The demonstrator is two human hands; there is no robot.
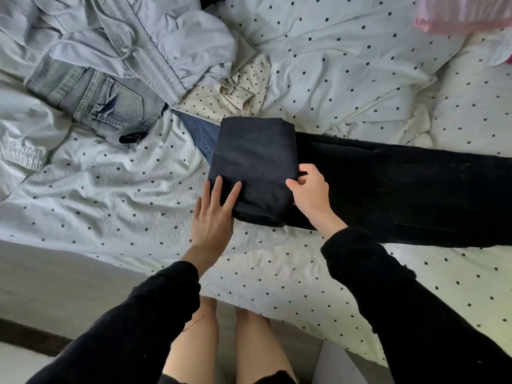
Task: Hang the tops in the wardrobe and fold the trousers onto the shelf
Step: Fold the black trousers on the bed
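A polka-dot bed (110, 189) carries black trousers (388, 189) near its front edge, their legs folded into a thick pad at the middle. The left hand (213, 220) presses that pad with straight, spread fingers; the right hand (311, 194) pinches the pad's right edge. Pale jeans (97, 98) lie toward the back left corner.

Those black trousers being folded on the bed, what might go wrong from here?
The black trousers are only part folded: the left hand presses flat on the folded part while the right hand pinches its edge, so letting go early might let it spring open. A blue denim piece lies partly under the fold and could get dragged along. The rumpled bedsheet may make the fold uneven.
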